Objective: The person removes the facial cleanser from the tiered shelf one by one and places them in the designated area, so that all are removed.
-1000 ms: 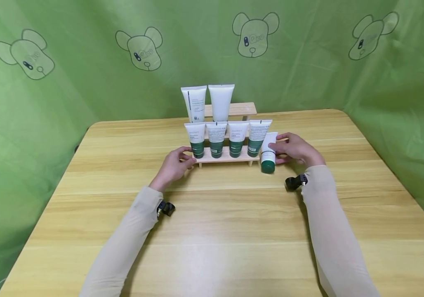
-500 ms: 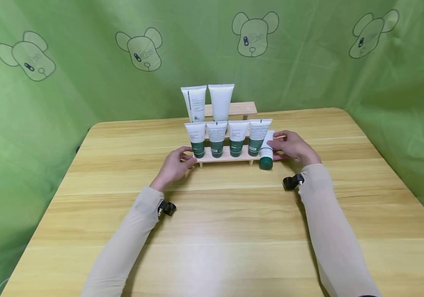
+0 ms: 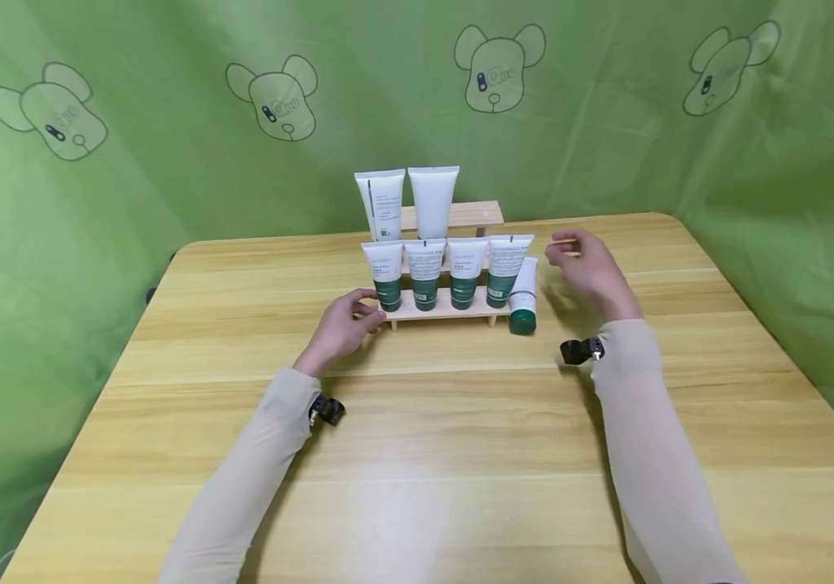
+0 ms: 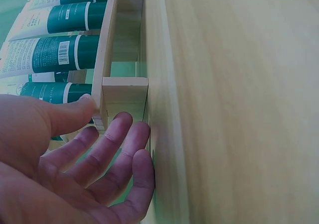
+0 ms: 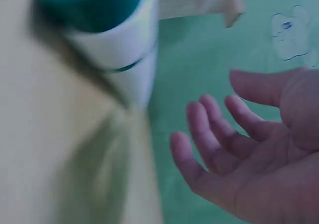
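Observation:
At the left end of a stepped wooden display rack (image 3: pixel 442 315), my left hand (image 3: pixel 340 328) holds the edge of the lowest shelf, thumb on the board and fingers curled near its underside (image 4: pixel 89 159). Several small white-and-green squeeze tubes (image 3: pixel 425 276) stand cap-down along that shelf. Two larger white tubes (image 3: pixel 434 199) stand on a higher step behind. One more white tube with a green cap (image 3: pixel 522 304) is on the table against the rack's right end. My right hand (image 3: pixel 588 264) is apart from it, to the right, fingers loosely bent and holding nothing (image 5: pixel 249 149).
The rack stands toward the back of a light wooden table (image 3: pixel 453 454). A green curtain (image 3: pixel 388 97) with printed bear heads hangs behind and at both sides. Each sleeve cuff carries a small black camera (image 3: pixel 581 350).
My right hand slid the white tube slightly left against the rack, then let go and moved up and right. The left hand stayed at the rack.

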Tool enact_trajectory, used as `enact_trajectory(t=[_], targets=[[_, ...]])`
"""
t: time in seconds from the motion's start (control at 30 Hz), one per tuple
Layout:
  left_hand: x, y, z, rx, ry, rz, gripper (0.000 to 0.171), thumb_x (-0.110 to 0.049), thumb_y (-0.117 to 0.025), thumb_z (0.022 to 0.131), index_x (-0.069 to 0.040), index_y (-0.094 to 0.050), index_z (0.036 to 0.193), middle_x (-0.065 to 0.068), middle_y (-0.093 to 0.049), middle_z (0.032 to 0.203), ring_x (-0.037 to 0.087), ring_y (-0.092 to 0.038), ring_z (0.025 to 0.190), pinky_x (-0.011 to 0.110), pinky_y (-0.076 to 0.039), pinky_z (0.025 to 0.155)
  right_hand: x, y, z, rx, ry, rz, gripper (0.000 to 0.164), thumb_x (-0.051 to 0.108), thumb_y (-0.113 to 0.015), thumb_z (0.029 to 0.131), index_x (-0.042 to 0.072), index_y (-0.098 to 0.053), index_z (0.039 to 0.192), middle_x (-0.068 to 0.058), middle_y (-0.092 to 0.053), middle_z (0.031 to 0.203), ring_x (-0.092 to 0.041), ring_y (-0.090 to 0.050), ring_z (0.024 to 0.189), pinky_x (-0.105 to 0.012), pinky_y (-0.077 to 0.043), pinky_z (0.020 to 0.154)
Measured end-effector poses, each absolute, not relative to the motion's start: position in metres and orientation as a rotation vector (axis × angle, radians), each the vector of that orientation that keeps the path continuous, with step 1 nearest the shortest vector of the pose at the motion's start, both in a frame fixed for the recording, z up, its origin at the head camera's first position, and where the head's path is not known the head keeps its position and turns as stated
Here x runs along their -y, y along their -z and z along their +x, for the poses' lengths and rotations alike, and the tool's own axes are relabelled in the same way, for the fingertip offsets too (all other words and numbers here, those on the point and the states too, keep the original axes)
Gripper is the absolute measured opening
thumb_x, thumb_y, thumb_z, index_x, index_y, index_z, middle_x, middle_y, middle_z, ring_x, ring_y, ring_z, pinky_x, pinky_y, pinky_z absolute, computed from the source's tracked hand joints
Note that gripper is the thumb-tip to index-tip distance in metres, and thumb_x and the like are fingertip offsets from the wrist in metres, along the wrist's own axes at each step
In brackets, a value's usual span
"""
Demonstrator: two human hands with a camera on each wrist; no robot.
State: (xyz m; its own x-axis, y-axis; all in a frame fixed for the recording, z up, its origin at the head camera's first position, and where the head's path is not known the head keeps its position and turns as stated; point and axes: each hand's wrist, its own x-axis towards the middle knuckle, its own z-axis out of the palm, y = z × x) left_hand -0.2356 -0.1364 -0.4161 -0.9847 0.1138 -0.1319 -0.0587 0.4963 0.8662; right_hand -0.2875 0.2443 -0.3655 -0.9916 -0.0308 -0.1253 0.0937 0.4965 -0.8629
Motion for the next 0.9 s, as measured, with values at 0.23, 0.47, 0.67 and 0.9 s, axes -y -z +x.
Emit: enact_trajectory(t=[0.23,0.47,0.67,0.9], targets=[[0.136,0.415,-0.235,-2.562,-1.492,0.051,0.045,-0.019,-0.067,0.101,-0.010,-0.055,0.143,0.015,-0.071,0.112,0.028,-0.069,0.091,0.027,-0.051,0.065,-0.228,0.329,-0.273,-2.752,1.713,0.047,0.057,0.037,-0.056,0.105,0.010,-0.040,0.153,-0.014,-0.051,0.146,-0.026,-0.050,0.129,-0.041,-0.045,0.108],[0.136,0.415,-0.235,-2.563,-1.481,0.044,0.045,-0.018,-0.067,0.100,-0.009,-0.055,0.143,0.015,-0.071,0.113,0.027,-0.069,0.091,0.027,-0.052,0.065,-0.205,0.303,-0.255,-2.852,1.747,-0.025,0.055,0.042,-0.059,0.103,0.013,-0.048,0.148,-0.012,-0.056,0.144,-0.024,-0.052,0.130,-0.040,-0.043,0.111],[0.136,0.413,-0.234,-2.552,-1.484,0.035,0.046,-0.019,-0.067,0.100,-0.011,-0.055,0.144,0.015,-0.071,0.114,0.028,-0.069,0.092,0.027,-0.053,0.065,-0.185,0.289,-0.244,-2.945,1.691,-0.148,0.055,0.040,-0.064,0.101,0.011,-0.050,0.146,-0.010,-0.060,0.140,-0.023,-0.056,0.127,-0.037,-0.043,0.111],[0.136,0.415,-0.234,-2.547,-1.496,0.035,0.045,-0.018,-0.066,0.101,-0.011,-0.055,0.143,0.015,-0.070,0.112,0.027,-0.068,0.091,0.027,-0.052,0.065,-0.165,0.277,-0.248,-2.908,1.673,-0.250,0.058,0.036,-0.068,0.099,0.012,-0.047,0.148,-0.009,-0.060,0.140,-0.021,-0.057,0.124,-0.034,-0.045,0.108]])
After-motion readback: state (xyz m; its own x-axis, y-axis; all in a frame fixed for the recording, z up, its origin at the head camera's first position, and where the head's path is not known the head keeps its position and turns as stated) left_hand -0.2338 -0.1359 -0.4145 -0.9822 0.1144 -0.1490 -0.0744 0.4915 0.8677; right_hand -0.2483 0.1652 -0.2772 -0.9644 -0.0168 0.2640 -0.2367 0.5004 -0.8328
